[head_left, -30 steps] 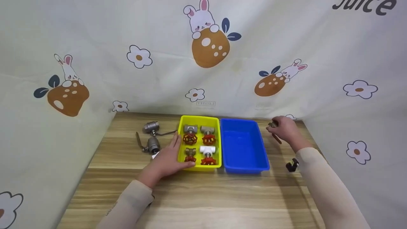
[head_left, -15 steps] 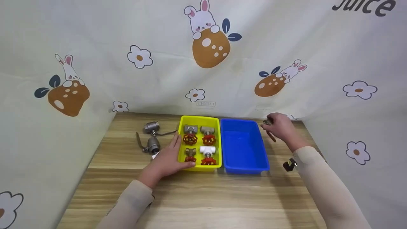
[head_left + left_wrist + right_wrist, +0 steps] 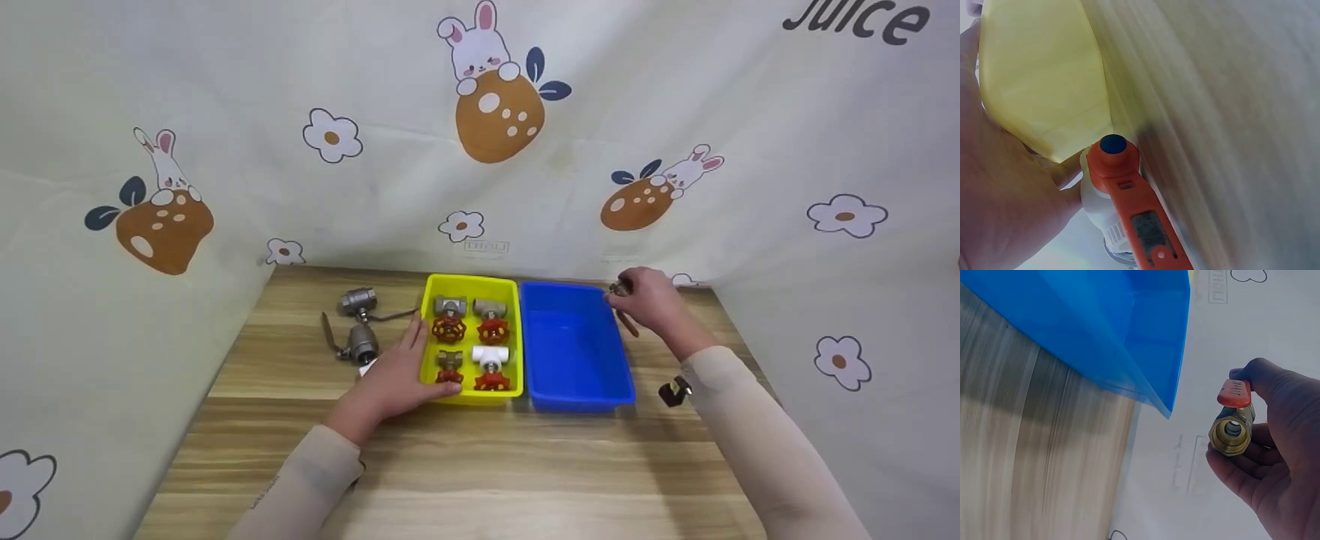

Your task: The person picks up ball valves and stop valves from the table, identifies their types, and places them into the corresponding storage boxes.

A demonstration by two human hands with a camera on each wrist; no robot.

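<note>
Past the left hand (image 3: 394,379) and the right hand (image 3: 654,301) hangs a big bunny cloth (image 3: 390,195), and under them is a wood table (image 3: 487,472) with a blue bin (image 3: 570,345) just left of the right hand, its side wall (image 3: 621,341) between that hand and the inside, and a yellow bin (image 3: 471,286) of four red-wheeled valves (image 3: 450,328), touched by the left hand's straight fingers (image 3: 413,334). Left of that hand lie two gray valves (image 3: 364,341). Only the left wrist view shows a white valve's (image 3: 1096,208) orange handle (image 3: 1135,205), and only the right wrist view the round hole in the brass valve (image 3: 1230,434) that the right hand pinches.
</note>
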